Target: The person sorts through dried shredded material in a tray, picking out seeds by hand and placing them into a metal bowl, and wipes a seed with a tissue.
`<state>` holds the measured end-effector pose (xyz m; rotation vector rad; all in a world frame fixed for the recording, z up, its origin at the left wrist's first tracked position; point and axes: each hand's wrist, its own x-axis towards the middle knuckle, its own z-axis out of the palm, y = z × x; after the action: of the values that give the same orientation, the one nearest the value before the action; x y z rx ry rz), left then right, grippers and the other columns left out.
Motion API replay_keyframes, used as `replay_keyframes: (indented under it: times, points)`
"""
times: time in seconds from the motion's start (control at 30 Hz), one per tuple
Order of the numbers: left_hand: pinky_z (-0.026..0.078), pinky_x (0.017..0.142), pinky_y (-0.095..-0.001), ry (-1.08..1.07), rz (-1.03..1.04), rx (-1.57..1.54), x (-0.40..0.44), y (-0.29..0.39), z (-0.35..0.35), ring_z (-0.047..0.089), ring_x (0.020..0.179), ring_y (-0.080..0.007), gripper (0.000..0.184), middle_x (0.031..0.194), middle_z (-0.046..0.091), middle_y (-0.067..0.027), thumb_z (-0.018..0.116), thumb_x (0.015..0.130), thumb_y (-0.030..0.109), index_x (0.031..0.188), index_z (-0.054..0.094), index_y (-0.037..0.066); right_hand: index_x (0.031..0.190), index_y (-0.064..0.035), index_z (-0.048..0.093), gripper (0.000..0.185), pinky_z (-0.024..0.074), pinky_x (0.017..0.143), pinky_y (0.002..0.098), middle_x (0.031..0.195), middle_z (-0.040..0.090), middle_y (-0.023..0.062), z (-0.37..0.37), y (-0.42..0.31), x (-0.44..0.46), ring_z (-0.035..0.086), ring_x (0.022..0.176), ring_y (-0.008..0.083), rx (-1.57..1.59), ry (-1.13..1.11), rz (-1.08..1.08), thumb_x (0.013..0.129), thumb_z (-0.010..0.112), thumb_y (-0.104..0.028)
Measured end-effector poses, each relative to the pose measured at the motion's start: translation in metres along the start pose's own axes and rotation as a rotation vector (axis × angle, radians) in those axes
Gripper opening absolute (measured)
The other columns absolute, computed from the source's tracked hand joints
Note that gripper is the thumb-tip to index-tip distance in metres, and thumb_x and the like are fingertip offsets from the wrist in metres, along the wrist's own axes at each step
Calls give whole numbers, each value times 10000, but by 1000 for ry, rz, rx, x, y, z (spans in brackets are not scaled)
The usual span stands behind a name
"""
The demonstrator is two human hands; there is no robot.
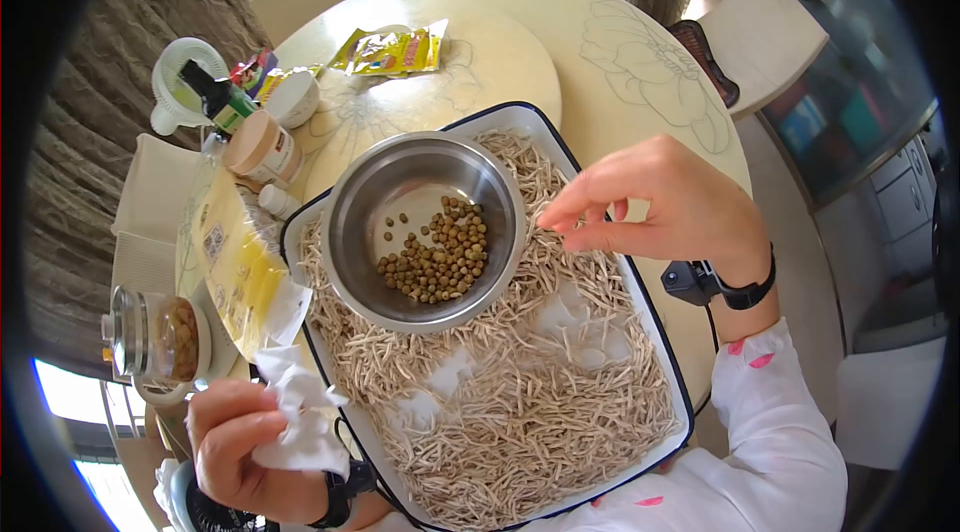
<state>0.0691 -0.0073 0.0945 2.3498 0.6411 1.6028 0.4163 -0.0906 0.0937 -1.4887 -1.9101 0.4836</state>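
At the lower left, my left hand (235,447) is closed around a crumpled white tissue (298,412). My right hand (665,207) hovers over the right side of the tray, close to the bowl's rim; its thumb and fingers are slightly apart, and I see nothing between them. A stainless steel bowl (345,267) rests on the tray's far left part, with a heap of small round brown-green pellets (440,257) inside. Thin, pale, dried stick-like pieces (530,412) cover much of the white tray (655,332) with its dark blue rim. A few patches of the tray's bottom show through.
Yellow packets (395,50) lie on the round table (640,42). To the left stand a white bowl (293,99), a dark bottle (222,97), a tub (263,147) and a yellow plastic bag (245,282). A lidded glass jar (155,332) sits at the table's left edge. Chairs surround the table.
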Motion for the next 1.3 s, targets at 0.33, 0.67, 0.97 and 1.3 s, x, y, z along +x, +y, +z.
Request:
replay_keyframes:
  times: [0.33,0.67,0.97,1.3]
  points:
    - [529,788,-346,-78,-30,46,-12,-38,-51,587,955,-257,178,1049,594,-155,673,843,54,998,589,33,745,-149,734,65,519,636,393,733,686,34,21,26,-10,679,739,271,-688,-380,67,681,740,-157]
    - [539,826,-350,249,-252,151,-28,-51,-110,604,1016,-284,183,1103,607,-170,669,869,24,1040,605,26,826,-107,741,136,536,725,393,803,700,48,38,22,1,684,833,269,-431,-611,-12,753,757,-221]
    - [480,635,-348,316,184,376,7,-30,-51,587,699,-247,207,777,596,-87,709,860,210,847,595,39,751,-108,688,70,532,684,378,769,675,44,26,16,-7,680,807,251,-520,-469,-31,759,728,-165]
    - [529,778,-391,293,117,344,2,-29,-49,650,852,-291,289,896,674,-58,760,836,207,1018,677,-2,771,-110,672,29,529,609,364,785,669,26,44,24,-8,679,765,243,-393,-267,-255,747,658,-100]
